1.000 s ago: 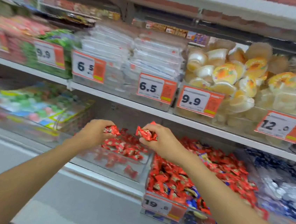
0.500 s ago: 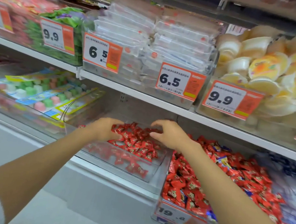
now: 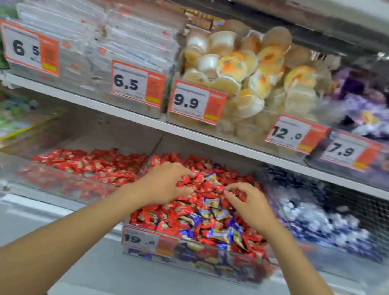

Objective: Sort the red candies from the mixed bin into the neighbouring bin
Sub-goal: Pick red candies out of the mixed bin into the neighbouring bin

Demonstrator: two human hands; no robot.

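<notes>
The mixed bin (image 3: pixel 201 259), tagged 19.8, lies beneath the 2 hands, with the neighbouring bin (image 3: pixel 47 187) just left of them. The left hand (image 3: pixel 165 187) and right hand (image 3: pixel 252 208) each curl their fingers round red candies (image 3: pixel 200 182) atop its heap.

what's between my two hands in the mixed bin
Only loose sweets heaped in the mixed bin: red candies and a blue-wrapped one lie between the left hand and the right hand, seen in the head view.
</notes>
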